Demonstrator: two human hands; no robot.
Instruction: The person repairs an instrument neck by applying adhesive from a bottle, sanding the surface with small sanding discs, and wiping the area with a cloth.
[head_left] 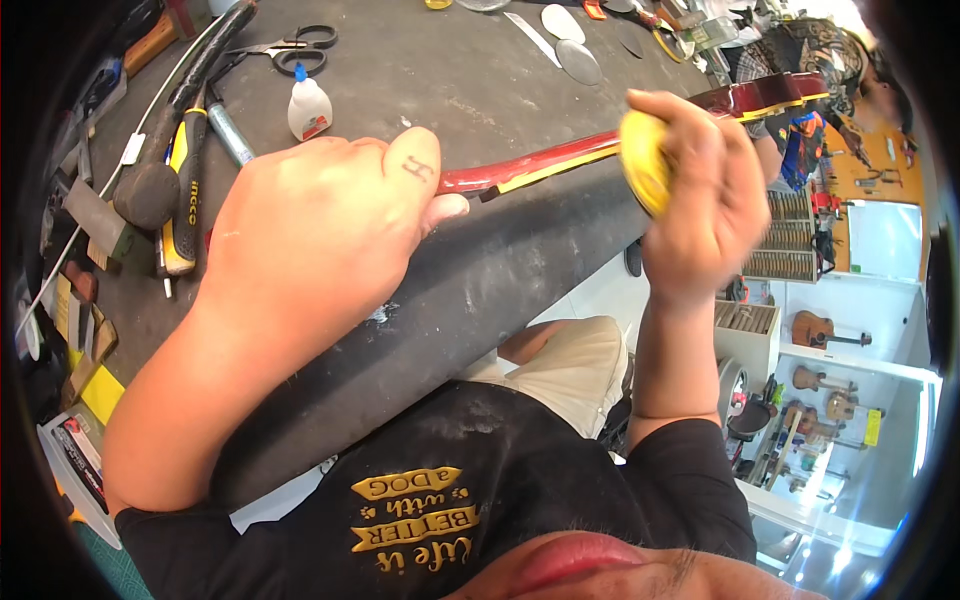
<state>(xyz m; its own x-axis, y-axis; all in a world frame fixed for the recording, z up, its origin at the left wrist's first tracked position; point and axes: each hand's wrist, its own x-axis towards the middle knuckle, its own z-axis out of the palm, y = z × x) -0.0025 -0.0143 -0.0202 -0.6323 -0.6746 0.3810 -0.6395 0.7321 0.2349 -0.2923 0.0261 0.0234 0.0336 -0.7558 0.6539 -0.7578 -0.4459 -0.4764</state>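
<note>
A glossy dark-red guitar neck (pixel 575 152) runs from the middle of the view to the upper right, its headstock at the far end. A yellow strip, which looks like tape, lies along its near edge. My left hand (pixel 315 220) is closed round the neck's left end and hides that end. In my right hand (pixel 705 195), slightly blurred, is a round yellow tape roll (pixel 645 160), pinched between thumb and fingers. The roll is right against the neck or just in front of it; I cannot tell whether they touch.
The dark bench (pixel 460 95) holds scissors (pixel 295 48), a white glue bottle (pixel 310 105) with a blue cap, a black mallet (pixel 148 193) and a yellow-black tool (pixel 185 190). Flat oval pieces (pixel 577 62) lie at the back. A drawer unit (pixel 780 235) and hanging guitars (pixel 822 330) stand off to the right.
</note>
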